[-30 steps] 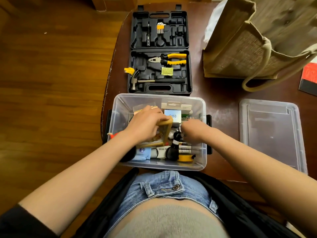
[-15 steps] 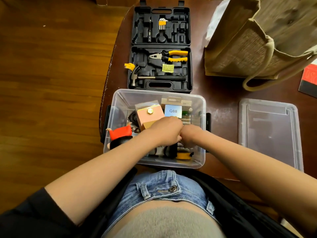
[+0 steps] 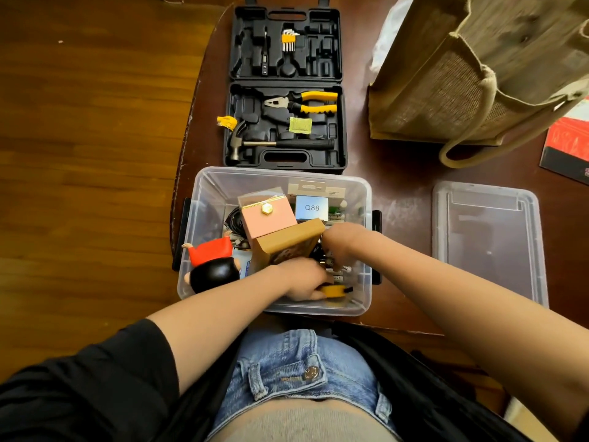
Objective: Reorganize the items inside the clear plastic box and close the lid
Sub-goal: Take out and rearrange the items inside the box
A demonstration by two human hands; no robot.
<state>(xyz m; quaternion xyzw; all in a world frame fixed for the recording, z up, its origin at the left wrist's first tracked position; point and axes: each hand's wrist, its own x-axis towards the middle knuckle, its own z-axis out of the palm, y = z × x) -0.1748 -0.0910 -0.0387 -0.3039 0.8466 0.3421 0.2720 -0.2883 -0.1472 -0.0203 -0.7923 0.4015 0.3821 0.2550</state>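
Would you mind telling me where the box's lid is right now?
In the head view, the clear lid lies flat on the brown table, off to the right of the clear plastic box and in front of the burlap bag.

Both hands, left hand point(image 3: 302, 279) and right hand point(image 3: 342, 247), reach inside the clear plastic box point(image 3: 204, 199).

The person wore a black top with sleeves point(image 3: 95, 374) pushed above the elbow. Blue denim shorts point(image 3: 296, 374) carried a metal button point(image 3: 310, 373) and belt loops. A grey garment point(image 3: 306, 422) showed at the waist.
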